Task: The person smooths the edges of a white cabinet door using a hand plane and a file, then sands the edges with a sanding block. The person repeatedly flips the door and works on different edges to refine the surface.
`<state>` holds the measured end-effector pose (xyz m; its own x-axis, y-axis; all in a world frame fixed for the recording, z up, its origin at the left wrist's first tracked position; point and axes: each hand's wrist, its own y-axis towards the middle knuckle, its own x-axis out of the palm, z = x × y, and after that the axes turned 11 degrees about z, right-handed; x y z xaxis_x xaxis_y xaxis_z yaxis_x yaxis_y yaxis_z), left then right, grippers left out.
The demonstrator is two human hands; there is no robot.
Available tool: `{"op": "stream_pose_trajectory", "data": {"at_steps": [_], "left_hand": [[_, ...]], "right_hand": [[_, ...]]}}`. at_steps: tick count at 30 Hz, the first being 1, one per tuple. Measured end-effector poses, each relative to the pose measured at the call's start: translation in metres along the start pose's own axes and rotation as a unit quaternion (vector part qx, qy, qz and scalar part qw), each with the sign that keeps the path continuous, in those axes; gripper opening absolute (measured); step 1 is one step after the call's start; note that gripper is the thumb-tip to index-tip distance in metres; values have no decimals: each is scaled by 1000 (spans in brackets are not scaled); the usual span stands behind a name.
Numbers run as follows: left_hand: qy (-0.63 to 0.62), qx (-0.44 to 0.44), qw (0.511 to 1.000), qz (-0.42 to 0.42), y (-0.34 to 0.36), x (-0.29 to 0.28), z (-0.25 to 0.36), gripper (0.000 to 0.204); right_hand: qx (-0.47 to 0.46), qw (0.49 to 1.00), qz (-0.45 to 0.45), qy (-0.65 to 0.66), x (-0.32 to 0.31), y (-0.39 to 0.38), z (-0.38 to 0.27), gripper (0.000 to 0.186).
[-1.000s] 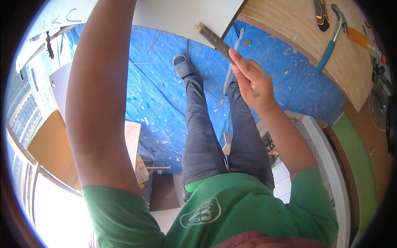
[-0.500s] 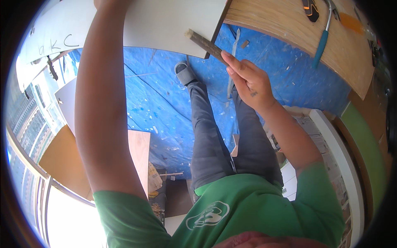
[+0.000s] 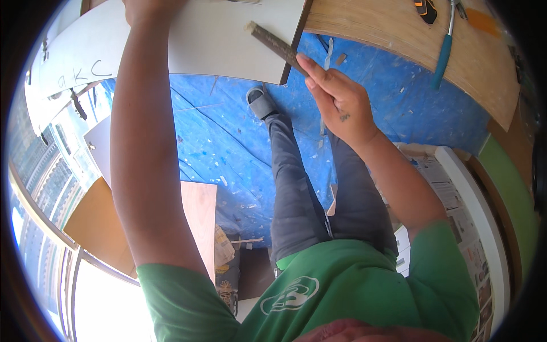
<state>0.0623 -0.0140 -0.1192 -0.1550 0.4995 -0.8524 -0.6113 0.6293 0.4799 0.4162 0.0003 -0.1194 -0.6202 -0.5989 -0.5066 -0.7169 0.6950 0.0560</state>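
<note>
In my right hand is a brown, rough-looking stick with a pale, ragged tip. My thumb and fingers pinch its near end. The stick points up and left, its tip over the white panel; contact with the surface cannot be made out. My left arm reaches far forward across the panel. Only the wrist and back part of my left hand show at the top edge, over the panel, and its fingers are cut off. Dark handwritten marks are on the panel's left part.
A wooden board at the far right bears a hammer with a teal handle and a black-orange tool. Blue sheeting covers the floor. A white-edged frame lined with newspaper stands at my right, loose wood panels at my left.
My right hand and the stick have moved slightly up and left, farther over the white panel. More of my left hand shows at the top edge, and the whole view has shifted a little.
</note>
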Motion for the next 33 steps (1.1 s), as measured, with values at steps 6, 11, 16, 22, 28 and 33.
{"op": "stream_pose_trajectory", "data": {"at_steps": [6, 11, 16, 22, 28, 33], "left_hand": [[-4, -10, 1000, -9, -1, -1, 0, 60], [-22, -9, 1000, -3, -5, 2, 9, 60], [-10, -4, 1000, -5, -1, 9, 3, 60], [0, -19, 1000, -9, -2, -4, 8, 61], [7, -9, 1000, -15, 2, 0, 0, 61], [-9, -14, 1000, -10, -2, -2, 12, 61]], "right_hand": [[17, 1000, -8, -3, -22, -36, -9, 54], [26, 999, -21, -19, -14, -40, -4, 55], [34, 999, 17, -4, 1, -4, -2, 58], [28, 999, -20, -9, -12, -51, -8, 54], [24, 999, 5, -20, 2, 3, -10, 57], [34, 999, -30, -22, -9, -44, -15, 52]]}}
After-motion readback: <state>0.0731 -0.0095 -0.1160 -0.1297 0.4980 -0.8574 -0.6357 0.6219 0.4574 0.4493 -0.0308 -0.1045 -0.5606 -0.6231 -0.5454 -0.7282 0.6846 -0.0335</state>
